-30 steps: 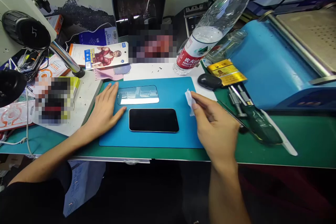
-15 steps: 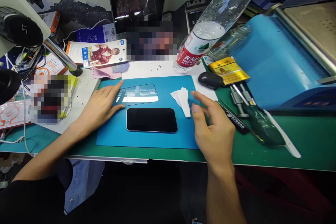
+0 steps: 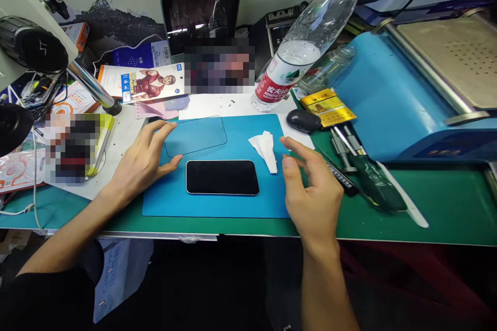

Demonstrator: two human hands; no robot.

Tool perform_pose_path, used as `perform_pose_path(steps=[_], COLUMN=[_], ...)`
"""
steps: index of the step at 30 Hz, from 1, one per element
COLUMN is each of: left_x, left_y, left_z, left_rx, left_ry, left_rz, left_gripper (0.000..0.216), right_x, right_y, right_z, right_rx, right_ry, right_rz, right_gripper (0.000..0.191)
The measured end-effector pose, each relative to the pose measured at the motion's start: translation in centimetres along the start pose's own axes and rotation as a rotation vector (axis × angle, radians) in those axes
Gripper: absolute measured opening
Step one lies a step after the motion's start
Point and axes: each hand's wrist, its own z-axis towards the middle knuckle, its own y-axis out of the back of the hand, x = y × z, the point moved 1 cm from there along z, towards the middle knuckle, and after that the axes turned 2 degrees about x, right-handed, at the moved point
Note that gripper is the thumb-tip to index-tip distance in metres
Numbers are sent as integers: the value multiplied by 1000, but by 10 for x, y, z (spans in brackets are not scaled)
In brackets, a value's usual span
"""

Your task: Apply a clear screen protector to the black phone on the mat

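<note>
My left hand [image 3: 142, 158] grips a clear glass screen protector [image 3: 200, 134] by its long edges, thumb on the near edge and index finger on the far one. A thin dark border outlines the glass. Just in front of it, a phone [image 3: 222, 177] with a dark screen and light frame lies face up on the blue mat [image 3: 166, 204]. My right hand [image 3: 312, 186] hovers at the mat's right side, thumb and index finger apart with nothing visible between them. A folded white wipe [image 3: 266, 150] lies on the mat just left of its fingertips.
A tilted-looking water bottle [image 3: 285, 67] stands behind the mat. To the right are a black mouse-like object [image 3: 303, 120], a yellow box [image 3: 328, 107], several hand tools [image 3: 378, 181] and a blue machine [image 3: 373, 93]. A lamp pole [image 3: 95, 88] and packages [image 3: 142, 83] crowd the left.
The glass has shifted slightly left and away from the phone with my left hand, and its bright reflection is gone. My right hand keeps much the same pose; the camera view has shifted slightly.
</note>
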Motion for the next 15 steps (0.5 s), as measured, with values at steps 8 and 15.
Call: perform_pose_path(steps=[8, 15], left_x=[-9, -15], left_y=[21, 27], left_z=[-8, -12], left_rx=[-245, -397], left_ry=[-357, -596], left_rz=[59, -54], left_gripper=[46, 32], right_x=[13, 29], right_y=[15, 25], right_z=[13, 28], right_rx=[315, 583], right_ry=[-295, -424], right_rz=[622, 467], right_gripper=[61, 72])
